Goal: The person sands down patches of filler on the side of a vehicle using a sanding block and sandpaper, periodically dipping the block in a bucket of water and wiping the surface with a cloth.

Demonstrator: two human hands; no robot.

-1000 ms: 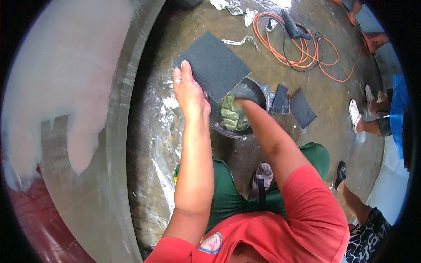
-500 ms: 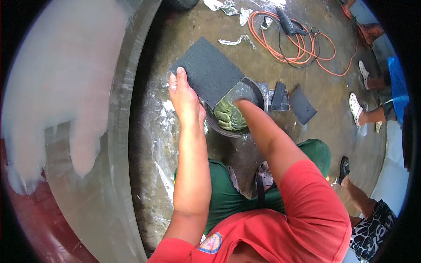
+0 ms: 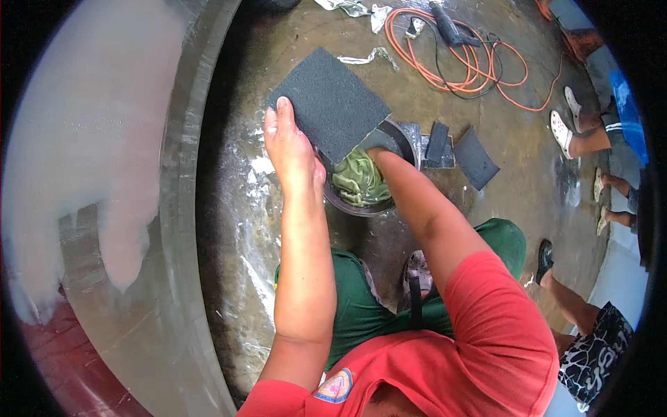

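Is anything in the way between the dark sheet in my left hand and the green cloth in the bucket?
Nothing visible. In this view, the dark sheet overlaps the bucket and its lower corner borders the green cloth. Your right forearm reaches in beside the cloth, to its right.

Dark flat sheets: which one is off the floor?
The dark sheet gripped in the person's left hand; the similar sheet right of the black basin lies on the floor, untouched.
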